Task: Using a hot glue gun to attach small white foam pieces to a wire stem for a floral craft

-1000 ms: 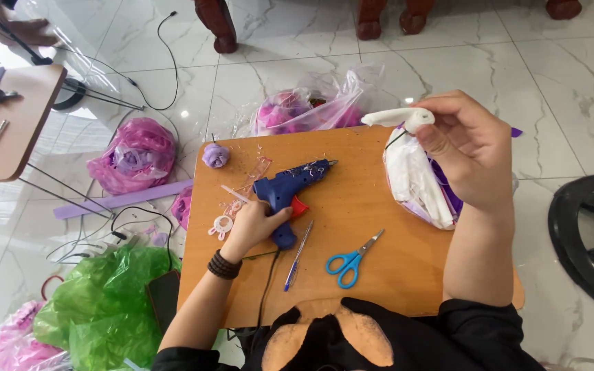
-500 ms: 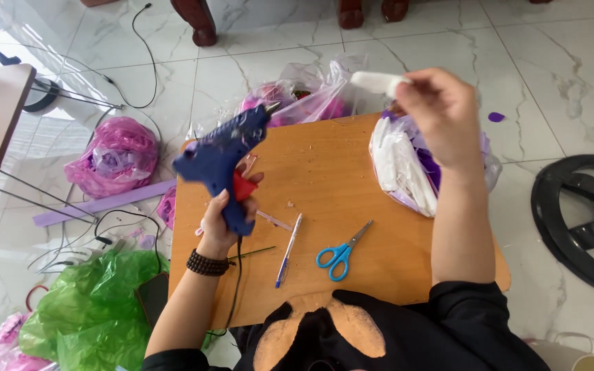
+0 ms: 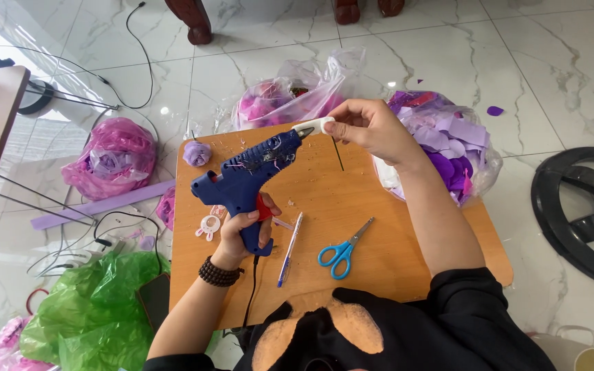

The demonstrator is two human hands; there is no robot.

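Meanwhile, left hand (image 3: 245, 230) fingers wrapped round blue glue gun (image 3: 252, 175), right hand (image 3: 372, 127) fingers pinching white piece (image 3: 313, 126), scissors (image 3: 344, 249) nearby.

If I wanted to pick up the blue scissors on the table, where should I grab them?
Grab the scissors by the blue handle loops, coming from the near edge of the table. They lie flat with the loops toward the person and the blades pointing away to the right, so your fingers probably stay clear of the sharp end.

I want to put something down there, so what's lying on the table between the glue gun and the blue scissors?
In the head view, a pen lies on the table between the glue gun, held in the left hand, and the scissors; otherwise bare wood.
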